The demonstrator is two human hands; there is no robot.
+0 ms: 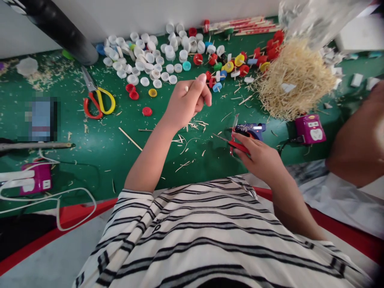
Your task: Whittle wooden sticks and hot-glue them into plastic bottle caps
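Observation:
My left hand (190,96) is closed above the middle of the green table, in front of the bottle caps. A small pale rounded end, like that of a stick (186,89), pokes out between its fingers; the rest is hidden. Low at the right, my right hand (259,156) has thumb and fingers closed on a red-handled cutting tool (240,147) with a thin blade pointing left. Just behind that tool lies a blue glue gun (252,130). Thin wood slivers (183,140) are scattered between my hands.
White bottle caps (149,58) crowd the back, with coloured caps on sticks (229,66) to their right. A straw-like heap (295,82), a purple power block (310,130) and another person's arm (360,136) are rightward. Scissors (97,98) and a cabled power block (45,178) lie left.

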